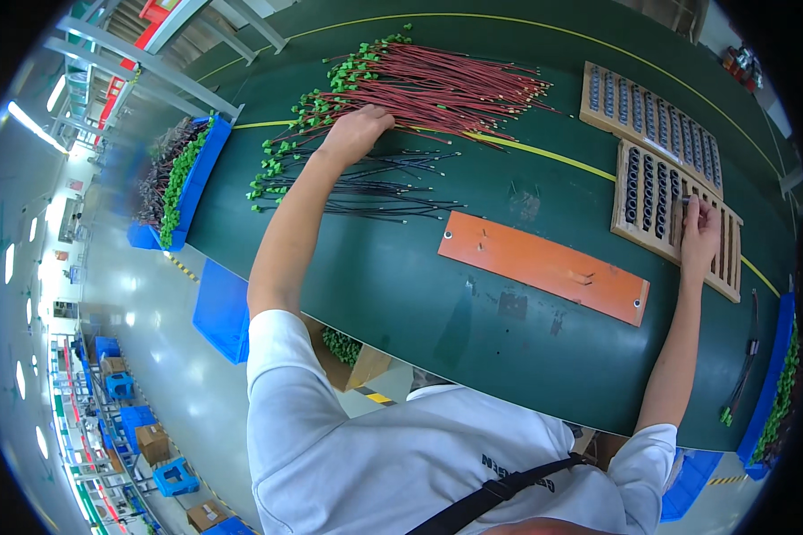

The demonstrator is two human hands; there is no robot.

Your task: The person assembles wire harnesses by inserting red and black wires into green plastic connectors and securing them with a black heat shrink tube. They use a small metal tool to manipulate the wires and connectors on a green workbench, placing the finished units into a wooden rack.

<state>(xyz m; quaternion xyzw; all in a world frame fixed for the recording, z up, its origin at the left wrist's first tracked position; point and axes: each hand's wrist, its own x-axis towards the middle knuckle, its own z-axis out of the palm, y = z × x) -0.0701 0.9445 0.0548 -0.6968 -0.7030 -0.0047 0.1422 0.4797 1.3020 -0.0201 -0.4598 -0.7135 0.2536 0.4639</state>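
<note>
Head view: red wires (459,85), one broad loose bundle, lay across the far part of the green surface (393,285), green connectors (352,76) at their left ends and bare tips toward the right. Left hand (357,134): palm down at the near edge of the red bundle, fingers bent over it; whether any wire was grasped could not be told. Black wires (384,183), a smaller bundle, lay just nearer the wearer, likewise with green connectors at left. Right hand (700,227): over a wooden rack (732,263) at the right of the surface, fingertips drawn together by a small cylinder; a firm grip on it could not be confirmed. Dark cylinders (647,192) filled columns in the left part of that rack. Second wooden rack (602,120): just beyond the first, lined with rows of similar pieces. Orange board (535,259): one, long, set aslant between the black wires and the near rack, with small upright pins. Single cable (742,374): at the right end, with a green connector at its near tip. Blue bins: one at the left end (196,174), one at the right (772,401), both holding wires with green connectors. Beneath the near edge: a cardboard box (366,366) containing green pieces.
</note>
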